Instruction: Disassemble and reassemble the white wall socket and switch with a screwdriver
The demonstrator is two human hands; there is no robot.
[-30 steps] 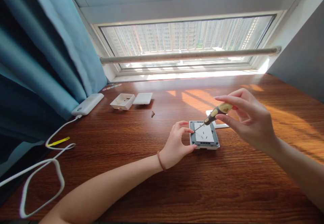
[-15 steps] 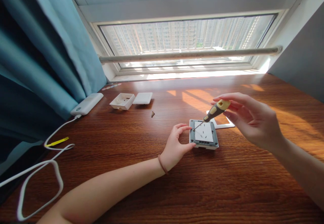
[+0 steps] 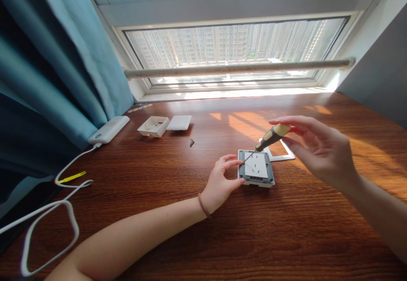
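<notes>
A wall socket (image 3: 256, 165) with a white face and grey frame lies flat on the table, seated on a white box. My left hand (image 3: 220, 182) is closed at its left edge, index finger near the upper corner and thumb at the lower one. In my right hand (image 3: 324, 151), fingertips and thumb are closed around the grey-and-yellow handle of a screwdriver (image 3: 271, 137). The tool slants down to the left, and its tip meets the screw hole on the socket's left side. A white cover frame (image 3: 282, 158) lies just behind the socket, partly hidden by the screwdriver.
Farther left on the wooden table (image 3: 152, 230) are an open white box (image 3: 154, 126), a white switch plate (image 3: 179, 122) and a few small screws (image 3: 192, 143). A white power bank (image 3: 110, 130) with a looping cable (image 3: 73, 221) lies by the blue curtain (image 3: 95, 60).
The screwdriver's handle has turned a little in my right fingers, with its tip still at the same screw hole. My left hand stays at the socket's edge.
</notes>
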